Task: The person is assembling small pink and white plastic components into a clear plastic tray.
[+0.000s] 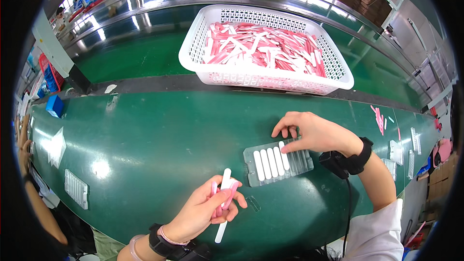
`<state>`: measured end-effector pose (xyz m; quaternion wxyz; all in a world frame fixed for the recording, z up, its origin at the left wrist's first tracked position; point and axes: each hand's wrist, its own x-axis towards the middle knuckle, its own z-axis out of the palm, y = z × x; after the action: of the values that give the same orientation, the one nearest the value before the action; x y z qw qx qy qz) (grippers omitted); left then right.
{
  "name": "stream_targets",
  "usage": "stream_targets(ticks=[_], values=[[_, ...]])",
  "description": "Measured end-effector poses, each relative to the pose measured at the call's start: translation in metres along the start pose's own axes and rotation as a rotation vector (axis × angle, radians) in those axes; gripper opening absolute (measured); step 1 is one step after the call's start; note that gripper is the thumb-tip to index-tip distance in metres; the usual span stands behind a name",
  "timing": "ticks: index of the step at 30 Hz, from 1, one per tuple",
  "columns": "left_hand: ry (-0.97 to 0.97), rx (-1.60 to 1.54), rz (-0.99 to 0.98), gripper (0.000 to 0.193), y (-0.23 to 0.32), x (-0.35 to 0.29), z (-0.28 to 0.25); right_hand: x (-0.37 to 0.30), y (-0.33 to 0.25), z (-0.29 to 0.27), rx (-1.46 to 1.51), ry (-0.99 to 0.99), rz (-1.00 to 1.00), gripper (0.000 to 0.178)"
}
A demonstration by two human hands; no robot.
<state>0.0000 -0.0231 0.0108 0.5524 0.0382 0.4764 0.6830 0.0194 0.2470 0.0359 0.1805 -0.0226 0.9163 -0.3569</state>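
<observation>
My left hand is closed round a few flat, round-ended sticks, like nail files: a long white stick and pink ones. To its right lies a clear plastic tray with narrow slots. Several white sticks lie side by side in its left and middle slots; the slots at its right end hold none. My right hand is over the tray's far edge, thumb at the rightmost white stick, other fingers curved and apart from the thumb.
A white perforated basket full of pink and white sticks stands beyond the tray. Other clear trays lie left and right. Loose pink sticks lie at the far right, a blue block at far left. Another person's arm is at the left edge.
</observation>
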Motion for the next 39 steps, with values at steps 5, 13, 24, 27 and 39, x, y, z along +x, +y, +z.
stream_targets(ticks=[5, 13, 24, 27, 39], values=[[0.017, 0.054, 0.037, 0.018, 0.000, -0.001, 0.002, -0.011, -0.009, 0.014, -0.220, 0.165, -0.177, 0.036], [-0.042, 0.131, 0.079, 0.021, -0.001, -0.002, 0.000, -0.020, -0.050, 0.068, 0.630, 0.021, -0.060, 0.018], [0.033, -0.012, 0.054, 0.020, 0.002, -0.003, 0.003, -0.036, -0.036, 0.032, 0.903, 0.199, 0.015, 0.012], [-0.032, 0.028, 0.041, 0.023, 0.003, -0.002, -0.003, -0.038, -0.020, 0.033, 0.803, 0.244, -0.028, 0.013], [-0.029, 0.026, -0.005, 0.022, 0.003, 0.000, -0.001, -0.034, 0.005, 0.014, 0.781, 0.229, 0.154, 0.024]])
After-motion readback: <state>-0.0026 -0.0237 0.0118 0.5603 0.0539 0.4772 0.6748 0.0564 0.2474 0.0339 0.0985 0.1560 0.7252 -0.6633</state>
